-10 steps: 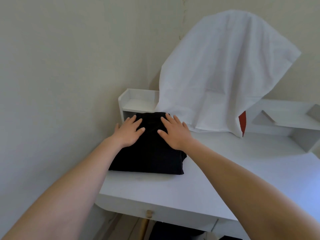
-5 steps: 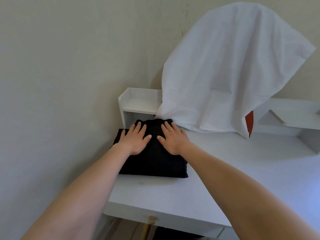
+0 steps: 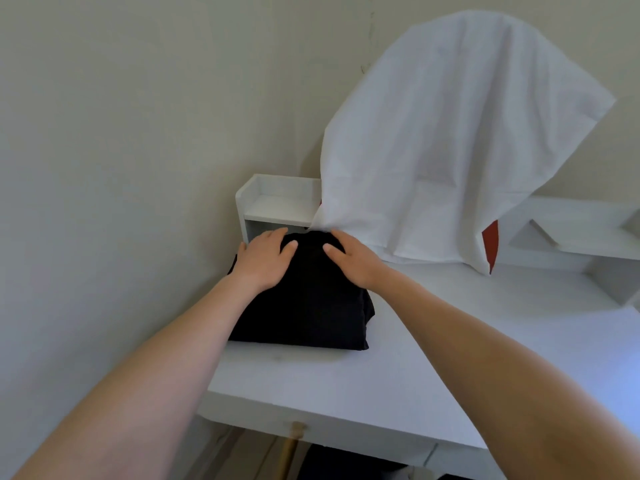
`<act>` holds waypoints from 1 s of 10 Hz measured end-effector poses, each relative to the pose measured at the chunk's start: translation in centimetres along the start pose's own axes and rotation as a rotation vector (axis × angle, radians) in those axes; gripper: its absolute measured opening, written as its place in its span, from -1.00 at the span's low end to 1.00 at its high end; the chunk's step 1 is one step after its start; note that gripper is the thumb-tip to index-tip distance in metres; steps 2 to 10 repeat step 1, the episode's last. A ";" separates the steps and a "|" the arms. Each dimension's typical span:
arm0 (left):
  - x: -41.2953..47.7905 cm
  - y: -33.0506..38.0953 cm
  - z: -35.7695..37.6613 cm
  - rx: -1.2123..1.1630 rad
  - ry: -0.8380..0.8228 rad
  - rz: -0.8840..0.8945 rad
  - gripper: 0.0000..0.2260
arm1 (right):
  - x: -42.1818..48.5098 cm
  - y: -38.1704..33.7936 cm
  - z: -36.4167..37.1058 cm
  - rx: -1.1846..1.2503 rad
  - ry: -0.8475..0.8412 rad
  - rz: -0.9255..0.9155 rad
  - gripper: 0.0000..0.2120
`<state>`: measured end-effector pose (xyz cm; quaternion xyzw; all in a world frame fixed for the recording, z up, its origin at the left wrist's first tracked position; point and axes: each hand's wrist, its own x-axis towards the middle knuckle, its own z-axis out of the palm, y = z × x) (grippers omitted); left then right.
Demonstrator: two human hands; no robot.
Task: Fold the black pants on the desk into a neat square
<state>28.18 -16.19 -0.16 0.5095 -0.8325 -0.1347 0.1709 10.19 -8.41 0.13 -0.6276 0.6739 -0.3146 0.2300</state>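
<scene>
Folded black pants (image 3: 304, 306) at the far-left corner of the desk (image 3: 450, 341), under left hand (image 3: 265, 261) and right hand (image 3: 349, 263).
Both hands lie palm-down, side by side on the far part of the bundle, fingers stretched over its far edge, thumbs pointing inward. The bundle is roughly square, just in front of the white shelf (image 3: 277, 202); the white cloth (image 3: 450, 133) hangs just right of it.

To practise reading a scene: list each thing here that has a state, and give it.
Pants: folded into a block, lying on the desk.
Left hand: flat, pressing the pants.
Right hand: flat, pressing the pants.
Cloth: draped over something hidden.
Drawer: shut.
</scene>
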 end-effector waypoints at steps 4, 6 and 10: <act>0.1 1.2 -0.4 -0.051 -0.020 0.059 -0.54 | -0.9 -0.7 -1.5 0.101 -0.009 0.053 -0.51; 0.1 1.2 -0.4 -0.051 -0.020 0.059 -0.54 | -0.9 -0.7 -1.5 0.101 -0.009 0.053 -0.51; 0.1 1.2 -0.4 -0.051 -0.020 0.059 -0.54 | -0.9 -0.7 -1.5 0.101 -0.009 0.053 -0.51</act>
